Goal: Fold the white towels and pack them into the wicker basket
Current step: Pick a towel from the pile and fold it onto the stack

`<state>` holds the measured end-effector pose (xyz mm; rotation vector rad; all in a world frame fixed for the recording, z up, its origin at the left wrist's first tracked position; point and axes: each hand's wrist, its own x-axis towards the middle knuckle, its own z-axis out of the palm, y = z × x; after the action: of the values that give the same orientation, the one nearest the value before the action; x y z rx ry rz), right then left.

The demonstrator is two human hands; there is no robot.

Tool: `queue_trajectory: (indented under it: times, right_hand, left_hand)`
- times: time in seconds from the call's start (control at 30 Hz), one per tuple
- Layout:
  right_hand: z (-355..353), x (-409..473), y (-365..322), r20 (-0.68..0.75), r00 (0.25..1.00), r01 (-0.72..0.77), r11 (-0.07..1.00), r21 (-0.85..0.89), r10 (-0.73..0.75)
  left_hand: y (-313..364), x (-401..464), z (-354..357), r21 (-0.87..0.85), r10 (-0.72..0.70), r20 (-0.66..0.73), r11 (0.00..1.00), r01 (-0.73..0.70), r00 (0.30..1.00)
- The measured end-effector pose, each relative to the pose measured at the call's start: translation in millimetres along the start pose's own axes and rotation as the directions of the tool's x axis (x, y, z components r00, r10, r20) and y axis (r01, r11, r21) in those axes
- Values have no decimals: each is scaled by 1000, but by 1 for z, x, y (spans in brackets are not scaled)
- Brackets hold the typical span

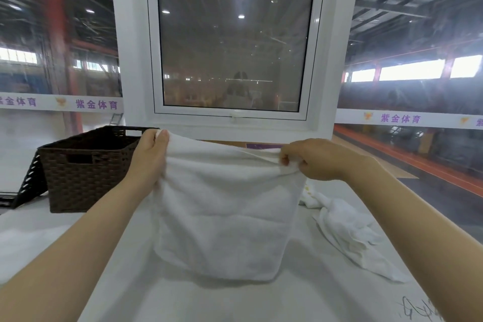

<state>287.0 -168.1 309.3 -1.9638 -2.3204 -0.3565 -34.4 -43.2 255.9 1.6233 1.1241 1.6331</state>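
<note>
A white towel [224, 212] hangs in front of me, held up by its top edge above the white table [235, 298]. My left hand [150, 157] grips the top left corner with the thumb over the cloth. My right hand [316, 159] pinches the top right corner in closed fingers. The towel's bottom edge rests just on the tabletop. A dark brown wicker basket [86, 170] stands on the table to the left, beyond my left hand. I cannot see inside the basket.
A crumpled white towel [350, 230] lies on the table at the right, below my right forearm. A white-framed window panel [232, 42] stands right behind the table. A dark slotted crate [26, 185] leans left of the basket.
</note>
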Motion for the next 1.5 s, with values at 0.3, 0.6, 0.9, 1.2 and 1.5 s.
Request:
queue_trajectory:
  times: [0.3,0.6,0.9,1.2,1.5]
  right_hand:
    - [2,-3,22,118,987,-133,969,209,110]
    - [3,-14,30,-59,988,-31,545,838,145]
    - [14,-28,33,109,978,-120,51,991,180]
    - [87,4,48,274,949,-313,395,864,153]
    - [167,48,53,154,907,-395,668,631,392]
  left_hand:
    - [15,-1,-8,-14,72,-69,997,-73,995]
    - [0,1,-14,-119,-108,-46,988,102,993]
    - [7,-26,-37,-84,-224,511,948,307,830]
    - [-65,-11,-10,367,-328,357,910,192,874]
    - [-151,22,38,222,-387,378,920,323,841]
